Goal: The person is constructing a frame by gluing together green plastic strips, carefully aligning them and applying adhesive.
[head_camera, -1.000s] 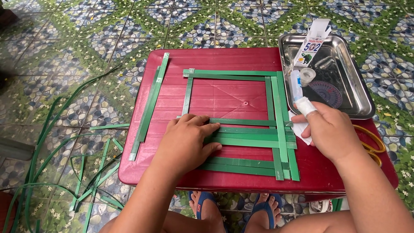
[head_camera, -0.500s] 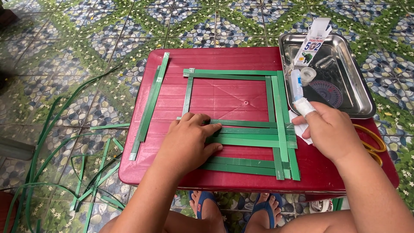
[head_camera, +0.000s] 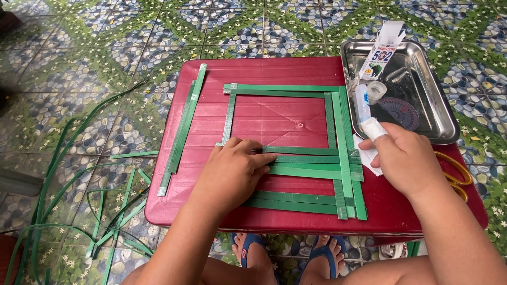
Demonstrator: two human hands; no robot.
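My left hand [head_camera: 232,171] lies flat, palm down, on the left ends of several green plastic strips [head_camera: 311,158] laid as a square frame on a red plastic stool top [head_camera: 274,71]. My right hand [head_camera: 406,155] rests at the frame's right side, fingers curled over the strip ends and a white paper scrap [head_camera: 369,158]; its index finger has a white bandage [head_camera: 374,128]. Whether it grips anything is hidden.
A steel tray [head_camera: 438,105] at the back right holds a small glue box [head_camera: 381,50], a tube and a clear cap. Yellow-handled scissors [head_camera: 458,177] lie at the stool's right edge. Two loose strips [head_camera: 185,124] lie on the left; more strips [head_camera: 63,174] sprawl on the tiled floor.
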